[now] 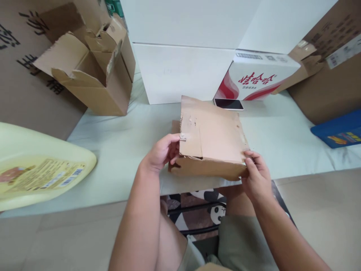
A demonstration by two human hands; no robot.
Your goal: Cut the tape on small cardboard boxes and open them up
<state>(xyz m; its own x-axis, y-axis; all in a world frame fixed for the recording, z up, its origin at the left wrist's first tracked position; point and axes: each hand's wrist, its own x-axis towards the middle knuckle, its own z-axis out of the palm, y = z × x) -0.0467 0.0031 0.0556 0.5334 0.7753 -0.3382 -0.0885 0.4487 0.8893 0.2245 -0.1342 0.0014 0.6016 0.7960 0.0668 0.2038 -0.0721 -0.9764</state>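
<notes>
A brown cardboard box (218,131), partly folded and torn along its edges, lies near the front edge of the cloth-covered table (149,150). At its left side my left hand (165,152) pinches the edge, thumb on the top panel and fingers curled beneath. My right hand (257,173) grips the near right corner between thumb and fingers. The top panel slopes, and its near edge overlaps the front panel. What lies under or inside the box is hidden.
Two open cardboard boxes (113,96) stand at the back left. A yellow jug (50,165) is at the left. Behind are white boxes (183,75), a phone (228,104) and a red-and-white carton (254,77). A blue package (338,130) sits at the right.
</notes>
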